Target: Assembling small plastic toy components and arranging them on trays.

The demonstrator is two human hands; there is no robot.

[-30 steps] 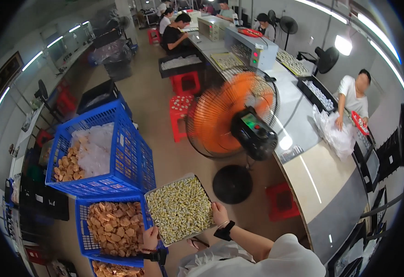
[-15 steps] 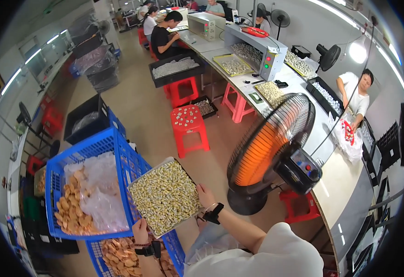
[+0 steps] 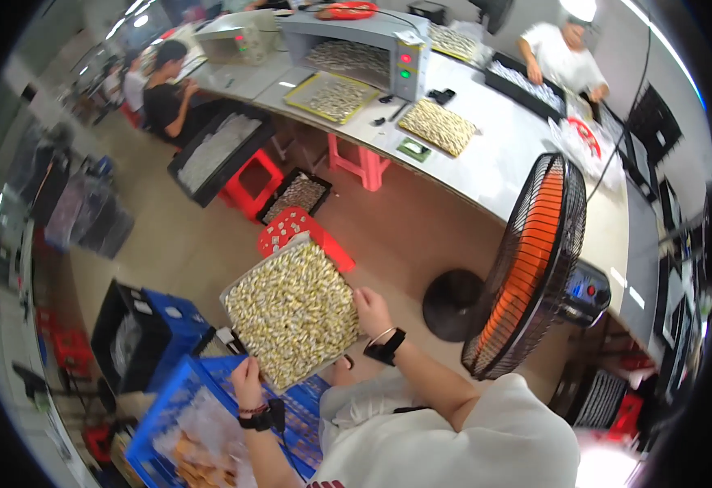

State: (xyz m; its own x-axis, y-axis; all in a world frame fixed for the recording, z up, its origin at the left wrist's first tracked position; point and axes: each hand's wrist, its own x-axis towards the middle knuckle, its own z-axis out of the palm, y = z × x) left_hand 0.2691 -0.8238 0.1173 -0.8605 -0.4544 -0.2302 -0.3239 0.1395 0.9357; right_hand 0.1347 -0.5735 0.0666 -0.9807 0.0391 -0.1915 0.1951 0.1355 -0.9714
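A square, shallow tray filled with small gold-and-silver pieces is held between my two hands. Along its near left edge, my left hand closes on the rim. On the right edge, my right hand grips with the fingers partly hidden by the tray. Behind the tray's far side, a red stool with small pale pieces on its seat is partly covered. Below my left hand stands a blue plastic crate holding orange-tan pieces and clear plastic bags.
A black-and-orange fan stands at my right. Beyond it runs a long white table with a grey box-shaped machine, a yellow tray and another loaded tray. Co-workers sit at the far left and far right. A black bin stands at left.
My view has turned right toward the table. The tray, still in both hands, has moved away from over the blue crate and now overlaps the red stool.
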